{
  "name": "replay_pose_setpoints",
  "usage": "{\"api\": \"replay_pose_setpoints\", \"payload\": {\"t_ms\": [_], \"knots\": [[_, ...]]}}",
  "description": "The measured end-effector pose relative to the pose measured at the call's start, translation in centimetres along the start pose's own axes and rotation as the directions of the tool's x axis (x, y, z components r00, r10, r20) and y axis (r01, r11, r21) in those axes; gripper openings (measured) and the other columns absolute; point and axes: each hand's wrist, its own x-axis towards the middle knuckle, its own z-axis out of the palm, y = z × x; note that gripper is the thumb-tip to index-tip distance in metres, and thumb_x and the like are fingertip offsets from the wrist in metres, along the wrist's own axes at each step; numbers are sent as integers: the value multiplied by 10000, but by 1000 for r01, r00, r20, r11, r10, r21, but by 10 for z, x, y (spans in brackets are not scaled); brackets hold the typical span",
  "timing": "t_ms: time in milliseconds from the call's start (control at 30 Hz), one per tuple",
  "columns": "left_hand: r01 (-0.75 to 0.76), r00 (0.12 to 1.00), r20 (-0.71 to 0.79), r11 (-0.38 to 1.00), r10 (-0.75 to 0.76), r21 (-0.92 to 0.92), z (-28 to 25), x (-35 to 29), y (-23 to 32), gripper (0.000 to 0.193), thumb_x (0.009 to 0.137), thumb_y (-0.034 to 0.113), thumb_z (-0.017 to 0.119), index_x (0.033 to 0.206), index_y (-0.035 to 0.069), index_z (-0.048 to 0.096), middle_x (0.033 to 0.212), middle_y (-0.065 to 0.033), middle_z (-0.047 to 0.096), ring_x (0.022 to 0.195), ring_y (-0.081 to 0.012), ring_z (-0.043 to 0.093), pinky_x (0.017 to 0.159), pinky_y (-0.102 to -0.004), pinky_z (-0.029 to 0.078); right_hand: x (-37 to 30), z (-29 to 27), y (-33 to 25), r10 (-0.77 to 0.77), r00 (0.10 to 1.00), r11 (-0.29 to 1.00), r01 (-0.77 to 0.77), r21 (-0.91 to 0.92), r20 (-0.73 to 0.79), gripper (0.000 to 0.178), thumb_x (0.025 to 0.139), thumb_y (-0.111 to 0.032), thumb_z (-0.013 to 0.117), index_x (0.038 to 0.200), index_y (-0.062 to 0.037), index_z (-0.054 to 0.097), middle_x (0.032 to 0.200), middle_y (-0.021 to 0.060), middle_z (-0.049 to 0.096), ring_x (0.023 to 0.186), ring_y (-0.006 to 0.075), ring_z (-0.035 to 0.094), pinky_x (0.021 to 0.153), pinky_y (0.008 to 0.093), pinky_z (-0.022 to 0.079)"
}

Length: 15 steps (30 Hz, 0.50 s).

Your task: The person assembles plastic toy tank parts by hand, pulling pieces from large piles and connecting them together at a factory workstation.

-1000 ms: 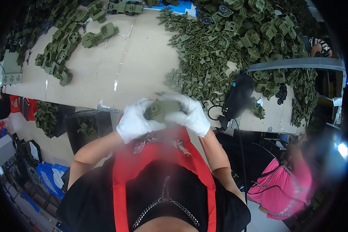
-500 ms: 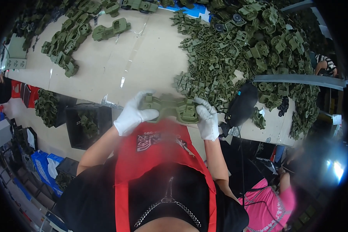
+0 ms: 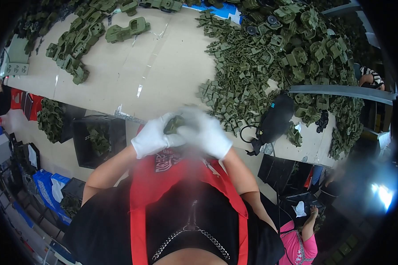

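Observation:
White gloves cover both my hands, which are close together at the table's near edge in front of my red apron (image 3: 163,165). In my left hand (image 3: 154,138) is an olive-green plastic toy vehicle body (image 3: 174,124), its fingers closed around it. Only a small part of the body shows between the gloves. Reaching across from the other side, my right hand (image 3: 208,134) lies over the toy's right part. Its fingers are smeared by motion, so their grip cannot be made out.
A heap of small green parts (image 3: 239,75) covers the table's right side, with larger vehicle bodies (image 3: 318,48) behind. More bodies (image 3: 82,39) lie at far left. A metal bar (image 3: 342,91) and a black rounded object (image 3: 276,117) stand at right. A black crate (image 3: 86,145) sits below left; a person in pink (image 3: 300,247), lower right.
My right hand has moved left from the toy vehicle body's right end to beside my left hand. The body, stretched between both hands before, is now mostly covered. The person in pink has shifted.

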Motion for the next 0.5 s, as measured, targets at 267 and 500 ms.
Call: {"api": "replay_pose_setpoints", "payload": {"t_ms": [267,500], "knots": [[-103,994,-12,984,106,146,13,4,14,571,764,276,747,1224,12,537,1059,-168,663,973,-267,655,880,-351,504,-16,-21,1,96,988,916,-135,377,120,628,766,-124,713,1330,-14,459,1171,168,617,1117,250,589,965,351,459],[-207,978,43,949,202,237,28,20,-3,466,769,142,773,1169,2,581,1032,-105,683,935,-152,641,846,-310,510,-37,-16,13,197,980,942,-180,282,-30,622,720,-311,709,1256,-51,529,1108,175,669,1051,340,633,940,379,478]]}}
